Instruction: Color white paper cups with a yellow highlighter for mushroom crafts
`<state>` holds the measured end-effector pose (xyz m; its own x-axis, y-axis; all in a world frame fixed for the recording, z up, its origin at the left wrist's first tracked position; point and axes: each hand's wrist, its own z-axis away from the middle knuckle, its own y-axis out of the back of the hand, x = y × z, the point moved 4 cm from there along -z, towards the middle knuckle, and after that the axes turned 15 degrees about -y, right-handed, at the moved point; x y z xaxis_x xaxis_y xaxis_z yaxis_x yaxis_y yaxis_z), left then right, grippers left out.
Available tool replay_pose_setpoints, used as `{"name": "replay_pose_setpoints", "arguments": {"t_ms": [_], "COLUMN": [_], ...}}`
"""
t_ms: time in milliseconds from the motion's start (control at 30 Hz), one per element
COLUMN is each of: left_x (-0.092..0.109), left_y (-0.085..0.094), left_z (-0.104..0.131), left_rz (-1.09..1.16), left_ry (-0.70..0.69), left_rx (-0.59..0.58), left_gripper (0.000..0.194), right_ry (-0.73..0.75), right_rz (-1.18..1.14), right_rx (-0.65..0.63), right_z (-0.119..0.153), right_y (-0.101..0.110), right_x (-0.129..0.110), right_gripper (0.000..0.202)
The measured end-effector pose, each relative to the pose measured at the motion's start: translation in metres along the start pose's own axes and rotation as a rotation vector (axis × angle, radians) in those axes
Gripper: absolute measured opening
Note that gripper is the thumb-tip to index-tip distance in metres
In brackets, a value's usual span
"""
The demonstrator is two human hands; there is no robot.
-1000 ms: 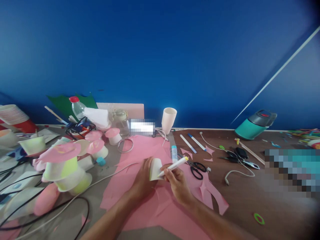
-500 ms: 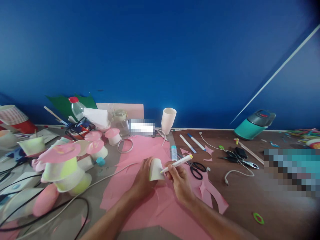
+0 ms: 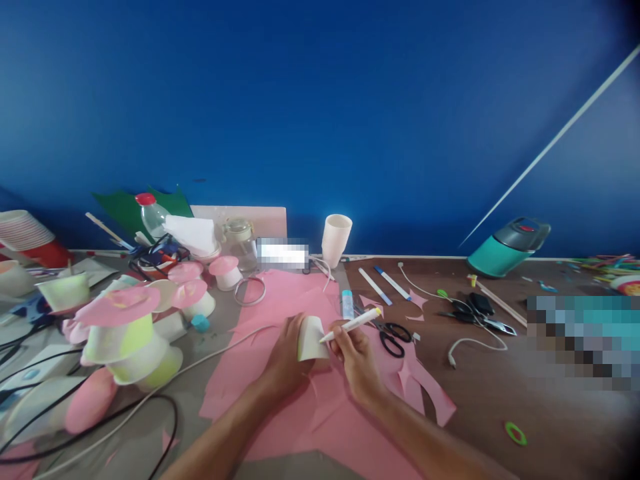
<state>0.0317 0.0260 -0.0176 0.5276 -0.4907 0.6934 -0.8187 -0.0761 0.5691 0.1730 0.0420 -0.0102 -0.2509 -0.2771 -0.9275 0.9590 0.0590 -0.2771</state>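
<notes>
My left hand point(image 3: 287, 353) is closed around a small white paper cup point(image 3: 313, 339) lying on its side, with a yellow-green tint along its left edge. Between the fingers of my right hand point(image 3: 356, 357) is a white marker with a yellow end point(image 3: 364, 321), its tip at the cup's right side. Pink paper point(image 3: 285, 427) lies under both hands. Just right of the marker are black-handled scissors point(image 3: 395, 339), partly over pink scraps. A glue stick with a light blue cap point(image 3: 347, 305) stands behind my right hand.
Pink-topped cups point(image 3: 125, 327) crowd the left side among black cables point(image 3: 170, 407). At the back stand a glass jar point(image 3: 240, 243) and stacked white cups point(image 3: 337, 237). Two markers point(image 3: 393, 283), a white cable point(image 3: 455, 347) and a teal flask point(image 3: 507, 250) are on the right.
The marker tip has shifted very slightly left on the cup's side. My left hand and the cup look almost unmoved.
</notes>
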Motion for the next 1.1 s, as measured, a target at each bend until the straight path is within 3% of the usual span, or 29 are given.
{"name": "replay_pose_setpoints", "arguments": {"t_ms": [533,800,1100], "left_x": [0.000,-0.002,-0.001], "left_y": [-0.001,-0.001,-0.001], "left_z": [0.000,0.001,0.001], "left_rz": [-0.002,-0.002,0.033], "left_ry": [0.017,0.018,0.045], "left_rx": [0.008,-0.008,0.019], "left_gripper": [0.056,0.059,0.064], "right_ry": [-0.029,-0.091,-0.131], "right_rz": [0.057,-0.108,-0.088], "right_rx": [-0.106,0.050,-0.079], "right_z": [0.005,-0.003,0.004], "right_y": [-0.004,0.005,-0.005], "right_x": [-0.002,0.003,-0.001], "right_gripper": [0.040,0.037,0.038]}}
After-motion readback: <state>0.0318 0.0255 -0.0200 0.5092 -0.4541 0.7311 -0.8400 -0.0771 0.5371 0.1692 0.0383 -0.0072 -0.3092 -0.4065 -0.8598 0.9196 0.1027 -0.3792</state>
